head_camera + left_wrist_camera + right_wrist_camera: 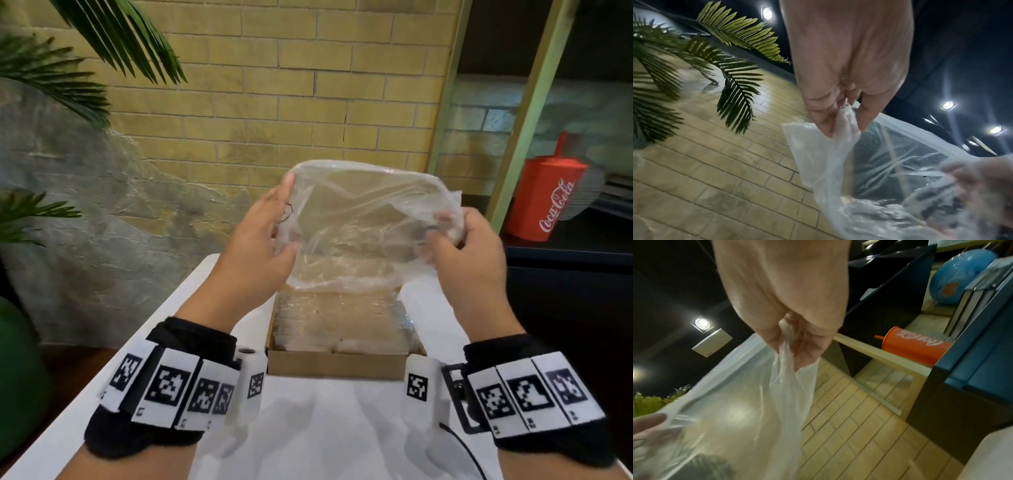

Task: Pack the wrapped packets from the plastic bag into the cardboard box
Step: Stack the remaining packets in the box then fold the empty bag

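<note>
Setting: brick-walled interior, dark ceiling.
Yellow brick wall [308, 85] straight ahead, grey rock-textured surface [85, 222] at its lower left. Palm fronds [102, 37] overhanging from upper left. White table [325, 421] in foreground. Shelf unit with pale green frame [527, 113] at right; red Coca-Cola cup [548, 198] with straw on a dark shelf, blue globe [960, 275] and upright books [970, 305] on a higher shelf. Recessed ceiling spotlights [767, 12] lit, casting bright patches on the brick. White rectangular ceiling fixture [712, 342] beside one spotlight.
</note>
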Demonstrator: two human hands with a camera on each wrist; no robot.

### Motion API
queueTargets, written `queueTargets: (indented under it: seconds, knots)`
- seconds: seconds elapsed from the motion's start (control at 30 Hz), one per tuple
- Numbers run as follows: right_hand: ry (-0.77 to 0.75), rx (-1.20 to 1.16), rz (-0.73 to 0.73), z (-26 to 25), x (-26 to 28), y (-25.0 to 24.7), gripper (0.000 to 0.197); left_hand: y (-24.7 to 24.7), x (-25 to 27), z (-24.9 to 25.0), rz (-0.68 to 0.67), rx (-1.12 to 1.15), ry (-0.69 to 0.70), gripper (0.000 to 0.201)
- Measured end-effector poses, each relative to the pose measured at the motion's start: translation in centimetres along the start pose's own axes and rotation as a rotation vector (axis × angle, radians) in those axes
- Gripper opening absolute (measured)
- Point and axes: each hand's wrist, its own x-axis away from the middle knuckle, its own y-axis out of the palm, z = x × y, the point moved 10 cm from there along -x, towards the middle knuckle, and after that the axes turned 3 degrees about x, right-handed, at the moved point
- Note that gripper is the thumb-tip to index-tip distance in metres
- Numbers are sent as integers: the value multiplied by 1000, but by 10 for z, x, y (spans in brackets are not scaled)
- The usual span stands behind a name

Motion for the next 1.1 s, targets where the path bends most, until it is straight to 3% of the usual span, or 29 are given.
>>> queueTargets:
  seconds: [0.13, 0.3, 0.43, 0.53, 0.7, 0.77, 0.87, 1.1]
  knots:
    - [-20, -146, -191, -21, 17, 36, 26, 13, 1, 8, 27, 336, -34, 95]
    - [-9, -468, -487, -41, 41, 83, 23, 34, 2, 11, 8, 678, -63, 82]
    - [40, -490, -483, -40, 39, 81, 19, 40, 3, 14, -51, 624, -69, 51]
    - [81, -471, -455, -32, 36, 75, 14, 37, 4, 16, -56, 551, -59, 45]
    - [65, -398, -465, -33, 38, 77, 17, 43, 5, 14, -115, 418, -37, 59]
    - [77, -427, -548, -34, 42, 81, 14, 37, 3, 11, -85, 416, -35, 59]
    - [84, -415, -654, -35, 47, 86, 25, 28, -1, 9, -27, 450, -29, 51]
    - [87, -381, -579, -33, 43, 83, 9, 24, -1, 1, 56, 402, -67, 46]
